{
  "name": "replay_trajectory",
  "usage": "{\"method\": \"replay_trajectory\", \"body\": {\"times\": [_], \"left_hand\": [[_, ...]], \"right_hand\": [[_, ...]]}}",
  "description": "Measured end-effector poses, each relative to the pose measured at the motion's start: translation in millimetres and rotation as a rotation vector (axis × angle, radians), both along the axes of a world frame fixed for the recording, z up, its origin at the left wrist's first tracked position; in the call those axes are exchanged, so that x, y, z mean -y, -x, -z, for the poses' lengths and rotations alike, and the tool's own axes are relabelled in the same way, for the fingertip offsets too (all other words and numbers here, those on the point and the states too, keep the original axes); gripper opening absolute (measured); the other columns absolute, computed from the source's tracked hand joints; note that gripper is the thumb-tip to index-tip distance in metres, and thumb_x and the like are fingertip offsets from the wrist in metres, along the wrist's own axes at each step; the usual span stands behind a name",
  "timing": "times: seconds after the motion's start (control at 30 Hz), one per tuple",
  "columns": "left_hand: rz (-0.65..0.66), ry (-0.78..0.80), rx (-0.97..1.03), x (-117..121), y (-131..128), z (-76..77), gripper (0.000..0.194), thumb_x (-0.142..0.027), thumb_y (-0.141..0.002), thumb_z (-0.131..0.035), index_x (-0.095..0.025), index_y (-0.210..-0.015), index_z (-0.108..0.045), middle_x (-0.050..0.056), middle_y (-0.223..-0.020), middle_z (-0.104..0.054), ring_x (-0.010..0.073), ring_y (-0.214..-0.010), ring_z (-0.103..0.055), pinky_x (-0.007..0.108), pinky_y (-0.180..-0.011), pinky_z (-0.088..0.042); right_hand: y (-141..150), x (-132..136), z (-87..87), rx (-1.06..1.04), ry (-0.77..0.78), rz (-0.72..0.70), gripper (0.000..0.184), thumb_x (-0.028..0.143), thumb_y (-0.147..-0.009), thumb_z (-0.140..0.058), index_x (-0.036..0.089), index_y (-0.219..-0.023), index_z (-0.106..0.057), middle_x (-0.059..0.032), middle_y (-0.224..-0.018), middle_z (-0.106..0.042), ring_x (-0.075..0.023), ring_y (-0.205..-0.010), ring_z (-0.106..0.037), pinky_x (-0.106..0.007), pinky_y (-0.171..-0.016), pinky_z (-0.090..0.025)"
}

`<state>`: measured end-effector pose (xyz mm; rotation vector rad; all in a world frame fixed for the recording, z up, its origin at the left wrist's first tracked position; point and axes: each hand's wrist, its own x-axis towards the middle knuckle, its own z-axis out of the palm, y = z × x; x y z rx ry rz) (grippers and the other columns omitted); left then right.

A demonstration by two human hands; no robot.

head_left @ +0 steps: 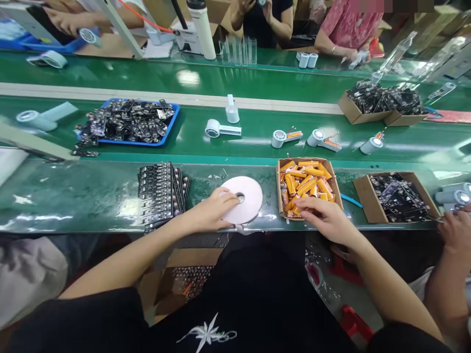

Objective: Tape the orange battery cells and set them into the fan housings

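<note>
My left hand point(213, 211) rests on a flat white tape roll point(247, 196) at the near edge of the green bench, fingers lying over its centre hole. My right hand point(324, 215) reaches into a small cardboard box point(281, 169) full of orange batteries point(305, 181), fingers curled down among them; what they hold is hidden. A stack of black circuit boards point(160, 193) lies left of the roll.
Another cardboard box of black boards point(399, 198) sits to the right, where a co-worker's hand point(454, 228) works. White fan housings point(222, 128) ride the belt behind. A blue tray point(128, 122) of boards is at back left. People stand across the line.
</note>
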<state>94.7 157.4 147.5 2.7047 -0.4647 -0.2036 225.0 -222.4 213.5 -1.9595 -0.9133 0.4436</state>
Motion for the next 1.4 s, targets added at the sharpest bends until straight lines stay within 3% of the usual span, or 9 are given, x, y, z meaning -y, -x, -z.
{"method": "replay_trajectory", "body": {"times": [0.2,0.33,0.47,0.7,0.87,1.03,1.13,1.27,1.4], "left_hand": [[-0.286,0.087,0.438,42.8,-8.6,-26.9,0.063,-0.04,-0.084,-0.085,-0.03,-0.141,-0.06,0.014,-0.14,-0.067,0.0428,-0.149,-0.045,0.071,-0.13,-0.036],[-0.437,0.248,0.491,54.5,2.1,-8.6,0.069,-0.033,-0.085,-0.082,-0.031,-0.147,-0.051,0.013,-0.14,-0.061,0.0386,-0.143,-0.051,0.061,-0.116,-0.056],[-0.623,0.49,0.315,53.5,15.5,18.9,0.073,-0.037,-0.087,-0.079,-0.032,-0.153,-0.049,0.013,-0.147,-0.052,0.0338,-0.136,-0.059,0.041,-0.084,-0.071],[-0.503,0.327,0.414,67.7,16.2,25.8,0.072,-0.027,-0.084,-0.08,-0.033,-0.151,-0.052,0.014,-0.14,-0.062,0.0401,-0.141,-0.053,0.065,-0.117,-0.054],[-0.385,0.251,0.461,83.0,5.1,22.3,0.071,-0.02,-0.085,-0.073,-0.03,-0.152,-0.052,0.015,-0.139,-0.063,0.042,-0.144,-0.048,0.068,-0.123,-0.046],[-0.347,0.185,0.466,81.3,5.4,16.5,0.069,-0.015,-0.081,-0.072,-0.03,-0.147,-0.058,0.014,-0.135,-0.066,0.0421,-0.142,-0.047,0.066,-0.121,-0.046],[-0.335,0.124,0.441,81.6,4.7,11.8,0.066,-0.014,-0.081,-0.071,-0.029,-0.144,-0.063,0.014,-0.133,-0.068,0.0419,-0.138,-0.049,0.066,-0.12,-0.045],[-0.314,0.069,0.459,90.4,1.2,8.4,0.063,-0.012,-0.082,-0.069,-0.025,-0.144,-0.065,0.015,-0.133,-0.07,0.0402,-0.13,-0.051,0.062,-0.115,-0.046],[-0.286,0.028,0.557,101.1,-1.8,4.1,0.062,-0.009,-0.084,-0.07,-0.022,-0.144,-0.066,0.014,-0.13,-0.073,0.0358,-0.12,-0.053,0.053,-0.105,-0.048]], "right_hand": [[37.0,-49.3,7.4,-0.411,0.015,-0.127,0.061,0.051,-0.094,-0.079,0.026,-0.148,-0.066,-0.0104,-0.133,-0.08,-0.017,-0.071,-0.076,-0.028,-0.059,-0.06],[65.7,-56.6,28.2,-0.303,0.125,-0.267,0.03,0.043,-0.106,-0.063,0.022,-0.109,-0.084,-0.0036,-0.086,-0.083,-0.0177,-0.061,-0.071,-0.029,-0.062,-0.055],[60.0,-38.4,28.4,-0.051,0.311,-0.401,0.023,0.035,-0.104,-0.07,0.024,-0.117,-0.085,-0.0056,-0.096,-0.086,-0.0227,-0.077,-0.079,-0.032,-0.077,-0.059],[-58.2,-16.1,1.4,0.462,0.283,0.24,0.037,0.036,-0.103,-0.065,0.027,-0.137,-0.076,-0.0111,-0.134,-0.079,-0.0387,-0.129,-0.071,-0.063,-0.115,-0.054],[-110.3,-34.8,17.8,0.39,0.333,0.297,0.04,0.028,-0.093,-0.073,0.021,-0.133,-0.077,-0.0131,-0.128,-0.081,-0.0382,-0.129,-0.068,-0.064,-0.119,-0.051],[-88.3,-37.1,15.0,0.264,-0.264,0.531,0.042,0.045,-0.093,-0.077,0.03,-0.132,-0.071,-0.0061,-0.121,-0.077,-0.0274,-0.106,-0.075,-0.051,-0.103,-0.065],[-59.1,-37.2,5.2,0.164,-0.521,0.517,0.041,0.057,-0.085,-0.088,0.032,-0.11,-0.069,-0.0036,-0.112,-0.077,-0.0264,-0.107,-0.077,-0.047,-0.099,-0.068],[-16.0,-44.7,2.4,0.128,-0.559,0.567,0.046,0.063,-0.082,-0.091,0.029,-0.097,-0.062,-0.0056,-0.107,-0.08,-0.0299,-0.103,-0.081,-0.049,-0.089,-0.072],[14.6,-56.4,17.7,0.389,-0.594,0.778,0.04,0.059,-0.087,-0.089,0.028,-0.089,-0.064,-0.0041,-0.085,-0.079,-0.0283,-0.081,-0.083,-0.046,-0.078,-0.073]]}}
